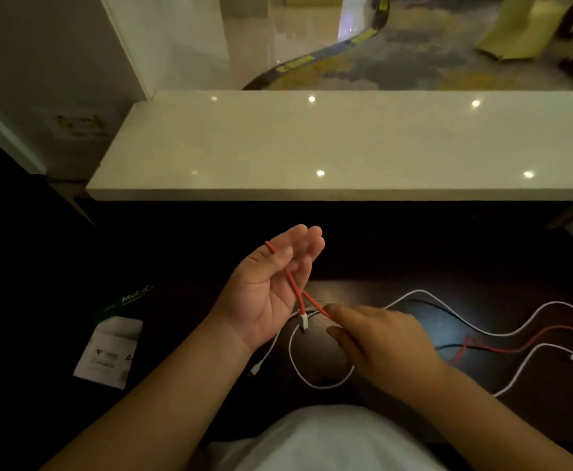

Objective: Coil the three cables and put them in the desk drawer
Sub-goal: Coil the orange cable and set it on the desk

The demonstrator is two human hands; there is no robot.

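A red cable point(294, 289) loops through my left hand point(268, 294), which is raised palm-up over the dark desk point(373, 253). The thumb pins the cable against the fingers, and its white plug point(303, 321) hangs below the palm. My right hand point(380, 338) pinches the same red cable just right of the plug. The cable's remaining length point(516, 350) trails off across the desk to the right. A white cable point(322, 386) lies in a loose loop under my hands and snakes to the right. A black cable point(448, 311) lies among them. No drawer is in view.
A pale glossy ledge point(312, 147) runs across behind the desk. A white packet point(108, 351) and a dark item with green lettering point(135, 297) lie on the left of the desk. A wall corner point(74, 79) stands at far left.
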